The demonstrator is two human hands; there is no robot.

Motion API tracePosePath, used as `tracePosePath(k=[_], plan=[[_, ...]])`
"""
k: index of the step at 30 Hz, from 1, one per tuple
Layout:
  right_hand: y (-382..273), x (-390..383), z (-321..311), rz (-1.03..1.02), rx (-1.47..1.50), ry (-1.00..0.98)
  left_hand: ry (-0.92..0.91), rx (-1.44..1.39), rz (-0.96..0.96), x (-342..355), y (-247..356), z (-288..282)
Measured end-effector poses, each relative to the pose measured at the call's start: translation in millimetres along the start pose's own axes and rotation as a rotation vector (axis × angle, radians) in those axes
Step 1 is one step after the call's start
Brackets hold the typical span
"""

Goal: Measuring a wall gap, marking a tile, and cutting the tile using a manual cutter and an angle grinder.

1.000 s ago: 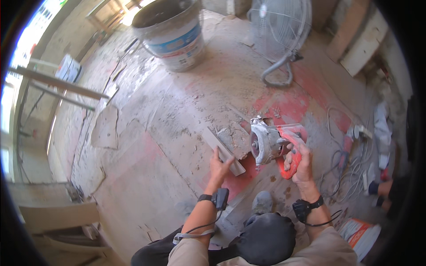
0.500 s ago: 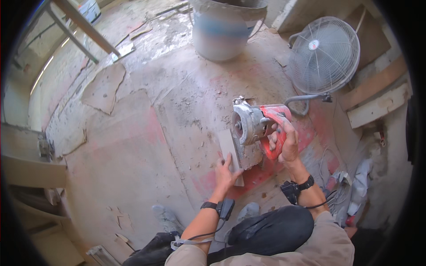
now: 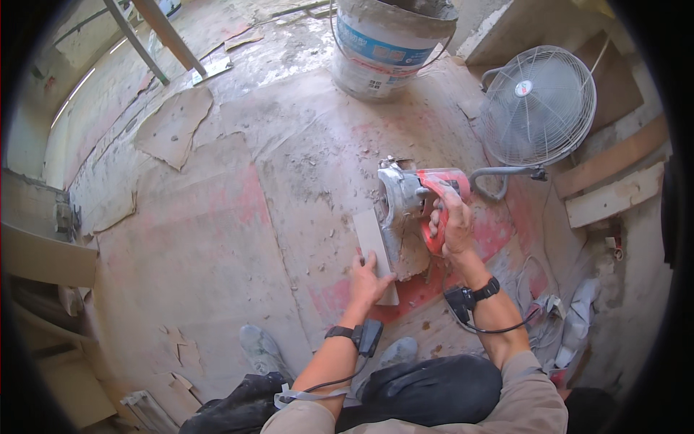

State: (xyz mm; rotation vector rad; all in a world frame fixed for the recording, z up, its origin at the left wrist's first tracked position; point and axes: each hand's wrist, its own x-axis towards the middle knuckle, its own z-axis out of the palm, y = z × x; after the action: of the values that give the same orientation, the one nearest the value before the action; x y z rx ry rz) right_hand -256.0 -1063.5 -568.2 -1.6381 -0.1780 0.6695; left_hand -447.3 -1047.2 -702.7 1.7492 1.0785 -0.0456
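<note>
A pale narrow strip of tile lies on the dusty floor, with my left hand gripping its lower part, fingers and thumb across the edges. My right hand is closed around the red handle of a power cutter, whose metal guard reaches down beside the upper right of the strip. The blade is mostly hidden. A crumbly, cement-coloured slab lies under the cutter, with chips around it.
A white bucket stands ahead; a round metal fan is at right. Boards lean there. Cables lie lower right, posts rise back left, torn sheeting covers floor, and my shoes are below.
The view has swung, showing more of the fan and right-hand wall. The cutter, in my right hand, has turned and come down closer to the strip held by my left hand.
</note>
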Motion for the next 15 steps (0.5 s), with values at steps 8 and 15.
tracePosePath(k=[8, 15], plan=[[-6, 12, 14, -0.008, -0.075, -0.049, -0.028, -0.049, -0.067, -9, 15, -11], [-29, 7, 21, 0.028, -0.056, -0.060, -0.033, 0.002, -0.074, -20, 32, -26]])
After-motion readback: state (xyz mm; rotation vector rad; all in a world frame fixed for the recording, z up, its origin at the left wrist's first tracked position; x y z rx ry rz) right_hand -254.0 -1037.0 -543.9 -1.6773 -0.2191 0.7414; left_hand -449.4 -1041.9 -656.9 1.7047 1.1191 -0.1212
